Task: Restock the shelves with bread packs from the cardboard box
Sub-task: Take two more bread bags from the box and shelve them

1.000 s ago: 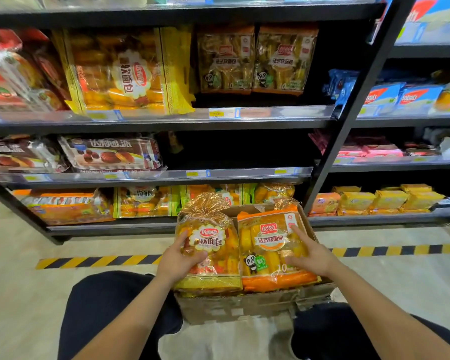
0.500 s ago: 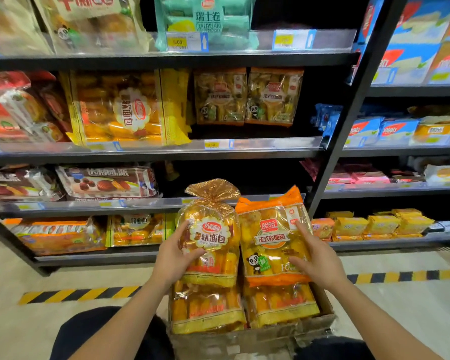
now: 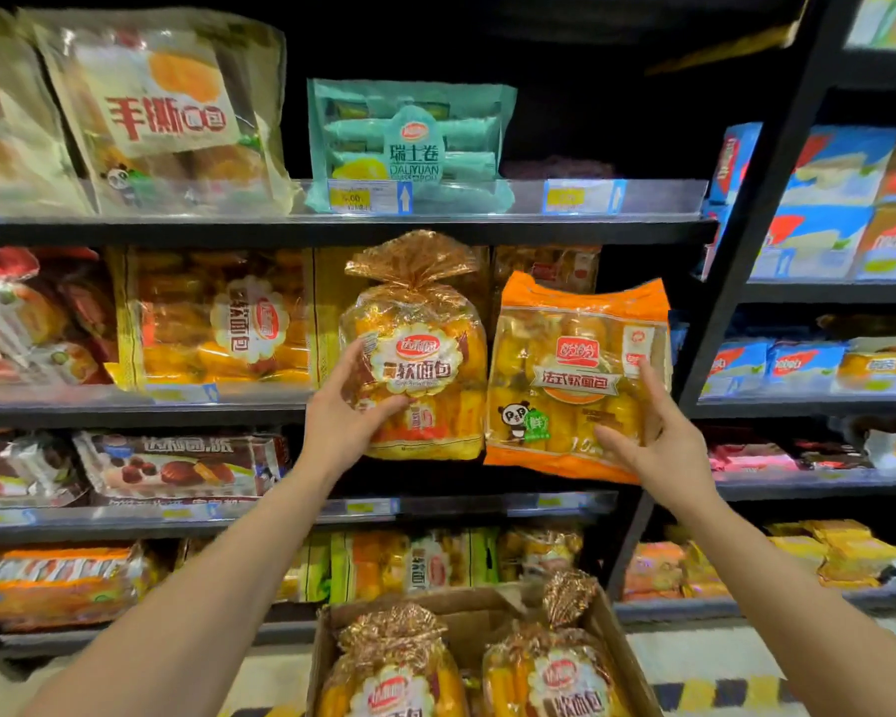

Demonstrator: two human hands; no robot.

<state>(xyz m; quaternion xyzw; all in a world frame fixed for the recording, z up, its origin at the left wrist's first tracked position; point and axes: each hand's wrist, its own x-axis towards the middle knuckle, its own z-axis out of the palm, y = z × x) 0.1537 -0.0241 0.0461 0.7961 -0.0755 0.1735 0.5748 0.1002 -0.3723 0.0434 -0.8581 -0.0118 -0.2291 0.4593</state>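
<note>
My left hand grips a gold-tied bag of soft bread, held upright in front of the second shelf. My right hand holds an orange-edged bread pack with a panda label right beside it, slightly lower. Both packs are in the air, level with the gap on that shelf, where similar packs stand behind them. Below, the open cardboard box holds more gold-tied bread bags.
A green Swiss roll pack and a large beige bread bag stand on the shelf above. A black upright post separates a neighbouring rack with blue and yellow packs. Lower shelves hold chocolate pie boxes and yellow bread packs.
Both hands lifted the two bread packs out of the box and raised them to second-shelf height. The view tilted up, revealing the shelf above.
</note>
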